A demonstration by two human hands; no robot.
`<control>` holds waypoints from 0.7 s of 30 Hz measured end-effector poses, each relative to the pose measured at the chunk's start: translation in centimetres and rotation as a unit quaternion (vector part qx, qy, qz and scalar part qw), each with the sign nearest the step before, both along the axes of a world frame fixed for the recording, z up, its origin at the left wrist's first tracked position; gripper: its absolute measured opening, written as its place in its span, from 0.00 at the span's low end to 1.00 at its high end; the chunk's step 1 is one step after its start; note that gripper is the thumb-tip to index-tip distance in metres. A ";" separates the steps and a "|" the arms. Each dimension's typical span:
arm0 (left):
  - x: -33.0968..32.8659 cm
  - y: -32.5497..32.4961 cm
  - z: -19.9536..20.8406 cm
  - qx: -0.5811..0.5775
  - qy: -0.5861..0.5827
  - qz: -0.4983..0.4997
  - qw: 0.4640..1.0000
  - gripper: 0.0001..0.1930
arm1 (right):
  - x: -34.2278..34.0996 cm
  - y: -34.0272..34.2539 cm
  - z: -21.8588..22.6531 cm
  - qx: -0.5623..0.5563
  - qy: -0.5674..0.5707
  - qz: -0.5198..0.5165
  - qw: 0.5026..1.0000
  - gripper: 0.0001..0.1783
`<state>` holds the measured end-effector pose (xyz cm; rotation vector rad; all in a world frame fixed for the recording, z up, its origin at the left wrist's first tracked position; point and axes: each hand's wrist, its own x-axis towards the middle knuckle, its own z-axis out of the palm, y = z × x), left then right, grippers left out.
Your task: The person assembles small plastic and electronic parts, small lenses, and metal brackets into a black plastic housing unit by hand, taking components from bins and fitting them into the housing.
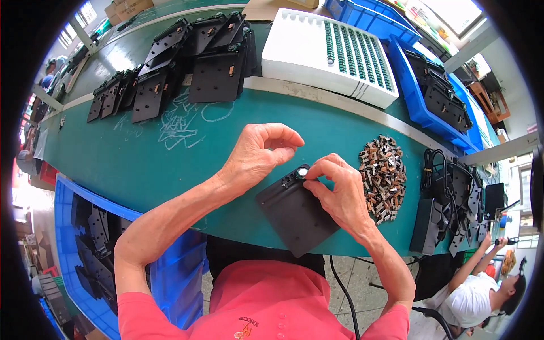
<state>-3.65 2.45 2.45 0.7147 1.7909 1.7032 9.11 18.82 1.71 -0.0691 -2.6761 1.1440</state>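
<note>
A deep blue plastic crate (63,226) is standing at the near left, holding dark flat parts. Just right of it, at the near edge of the green-topped table (113,158), a flat black rectangular panel (294,218) is lying tilted, its near corner reaching the edge. The right hand (343,192) is gripping the panel's far corner, thumb and forefinger pinching at a small round silvery-white disc (302,172). The left hand (260,150) is hovering just beyond that corner, fingers curling and thumb nearing forefinger; whether they are pinching anything small, I cannot tell. To the right, a heap of small silver-and-brown metal pieces (385,178) is lying near the right hand. Farther right, a black boxy unit (426,226) is standing beside a coiled black cable (433,170). At the far left, black panels with small fittings (215,79) are leaning in overlapping stacks. At the far right, a white foam tray (294,51) is carrying rows of green round components (357,54).
</note>
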 end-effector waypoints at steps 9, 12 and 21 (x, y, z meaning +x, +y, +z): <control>0.1 0.1 0.2 -0.008 0.003 -0.004 1.000 0.07 | -0.7 -0.2 0.0 -0.064 -0.050 -0.032 0.996 0.12; 0.1 0.1 0.1 -0.002 0.002 -0.005 1.000 0.07 | -0.7 -0.4 0.2 -0.033 -0.062 -0.023 0.997 0.12; 0.2 0.2 0.3 -0.005 0.003 -0.008 1.000 0.07 | -0.7 -0.5 0.0 -0.003 -0.028 -0.017 0.999 0.11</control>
